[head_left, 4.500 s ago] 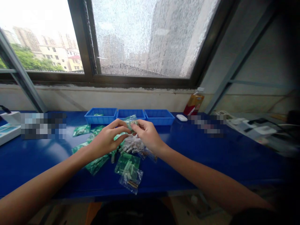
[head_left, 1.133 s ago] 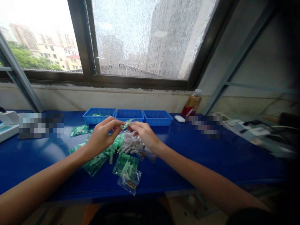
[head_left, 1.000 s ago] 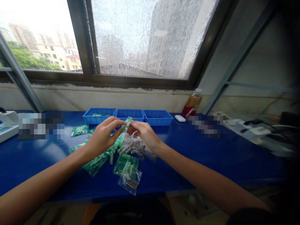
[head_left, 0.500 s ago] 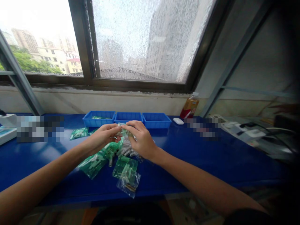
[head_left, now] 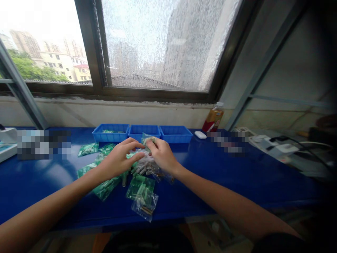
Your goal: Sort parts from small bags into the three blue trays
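Note:
My right hand [head_left: 162, 154] pinches a small plastic bag [head_left: 146, 138] between thumb and fingers, with part of the bag jutting up toward the bins. To its left, my left hand [head_left: 121, 157] has its thumb and fingers apart, close to the bag but holding nothing. Below the hands lies a pile of small white parts [head_left: 143, 166], partly covered by them. Green bags [head_left: 106, 188] are spread under and beside my left wrist. Nearer to me lie a green bag [head_left: 140, 185] and, overlapping it, a clear bag [head_left: 145, 206] with brass-coloured pins.
Three blue bins stand in a row at the back: a left bin [head_left: 110, 133] with green bags inside, a middle bin [head_left: 144, 130] and a right bin [head_left: 176, 135]. A white case [head_left: 200, 135] and a bottle [head_left: 213, 118] are at right. Chargers and cables [head_left: 286, 146] lie farther right.
Both hands worked the small bag together half a second ago. Now my left hand has let go and opened, while the bag stays in my right hand.

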Demonstrator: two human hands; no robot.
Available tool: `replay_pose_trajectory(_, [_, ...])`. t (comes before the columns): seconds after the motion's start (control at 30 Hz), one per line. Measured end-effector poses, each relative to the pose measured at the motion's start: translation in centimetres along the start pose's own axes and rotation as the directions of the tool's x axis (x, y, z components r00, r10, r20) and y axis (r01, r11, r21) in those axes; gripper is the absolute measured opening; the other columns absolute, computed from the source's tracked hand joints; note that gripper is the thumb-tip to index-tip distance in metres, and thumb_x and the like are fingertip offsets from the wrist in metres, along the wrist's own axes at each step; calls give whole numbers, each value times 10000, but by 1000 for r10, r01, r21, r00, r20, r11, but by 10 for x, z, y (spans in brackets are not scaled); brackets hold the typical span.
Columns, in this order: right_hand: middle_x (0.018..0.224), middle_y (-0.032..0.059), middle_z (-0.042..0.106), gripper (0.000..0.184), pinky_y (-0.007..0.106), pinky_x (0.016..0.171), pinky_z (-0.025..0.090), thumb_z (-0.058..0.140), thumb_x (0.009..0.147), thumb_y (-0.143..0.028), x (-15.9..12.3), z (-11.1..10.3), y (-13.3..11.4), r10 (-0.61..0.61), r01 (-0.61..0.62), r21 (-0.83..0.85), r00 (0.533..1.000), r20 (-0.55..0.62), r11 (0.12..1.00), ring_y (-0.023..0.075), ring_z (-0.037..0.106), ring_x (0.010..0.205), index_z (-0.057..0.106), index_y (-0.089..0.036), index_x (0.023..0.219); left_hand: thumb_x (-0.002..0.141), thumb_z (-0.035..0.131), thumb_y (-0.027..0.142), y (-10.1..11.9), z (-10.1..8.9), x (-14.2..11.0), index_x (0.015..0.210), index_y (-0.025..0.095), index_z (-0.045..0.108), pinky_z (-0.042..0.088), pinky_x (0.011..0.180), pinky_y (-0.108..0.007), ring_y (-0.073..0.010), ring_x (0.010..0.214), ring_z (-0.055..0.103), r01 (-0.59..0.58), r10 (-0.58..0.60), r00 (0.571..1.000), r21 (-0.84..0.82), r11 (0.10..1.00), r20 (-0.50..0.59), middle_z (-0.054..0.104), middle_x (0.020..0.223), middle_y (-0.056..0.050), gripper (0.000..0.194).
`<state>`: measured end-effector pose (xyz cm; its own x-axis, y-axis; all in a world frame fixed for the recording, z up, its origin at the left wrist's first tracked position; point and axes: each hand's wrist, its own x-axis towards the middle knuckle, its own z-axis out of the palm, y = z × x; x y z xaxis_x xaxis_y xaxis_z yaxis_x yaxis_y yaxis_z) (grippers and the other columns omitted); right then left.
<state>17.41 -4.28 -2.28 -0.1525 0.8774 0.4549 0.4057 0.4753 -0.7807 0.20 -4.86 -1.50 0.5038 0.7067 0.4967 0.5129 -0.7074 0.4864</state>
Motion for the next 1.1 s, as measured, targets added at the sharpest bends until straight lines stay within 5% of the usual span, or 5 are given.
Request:
replay_pose_trajectory(0.3, [1028, 111, 473, 455, 331, 866, 449, 366, 768, -8, -8, 1, 3, -502, 513, -316, 856, 120, 799, 178, 496, 969, 545, -136, 1166, 799, 536, 442, -10, -3, 3, 701, 146, 554, 362, 479, -218, -87, 496, 446, 413, -373, 907, -580, 702, 195, 507, 581, 8, 313])
replay_pose_trajectory(0.57, [1108, 112, 439, 271, 389, 930, 419, 452, 804, -105, -8, -5, -2, -489, 465, -342, 872, 20, 816, 207, 455, 1087, 497, -184, 1059, 807, 517, 429, -48, -59, 15, 914, 174, 624, 434, 638, -280, -142, 645, 556, 275, -80, 862, 329, 903, -501, 603, 833, -52, 297])
replay_pose_trajectory(0.73, [960, 73, 456, 93, 353, 853, 434, 484, 763, -100, -5, -6, 1, -484, 453, -376, 875, 16, 808, 182, 482, 960, 472, -192, 773, 821, 476, 492, -57, -49, 11, 1142, 186, 568, 448, 691, -300, -186, 777, 594, 241, -90, 945, 486, 840, -313, 541, 1073, -85, 453])
replay_pose_trajectory(0.9, [914, 60, 459, 120, 344, 786, 427, 473, 743, -81, -2, -10, 1, -469, 429, -423, 883, 12, 798, 176, 478, 880, 466, -193, 702, 878, 418, 401, -27, -23, 5, 1080, 207, 610, 451, 746, -292, -179, 828, 598, -79, -15, 933, 246, 966, 359, 624, 957, -69, 339])
replay_pose_trajectory(1.1, [866, 47, 463, 125, 336, 774, 416, 481, 731, -82, 0, -15, -3, -440, 403, -405, 898, 2, 821, 170, 474, 853, 456, -195, 684, 832, 491, 425, -31, -48, 2, 1112, 242, 601, 448, 789, -283, -174, 867, 588, -93, 11, 937, 221, 971, 348, 587, 1068, -78, 353])
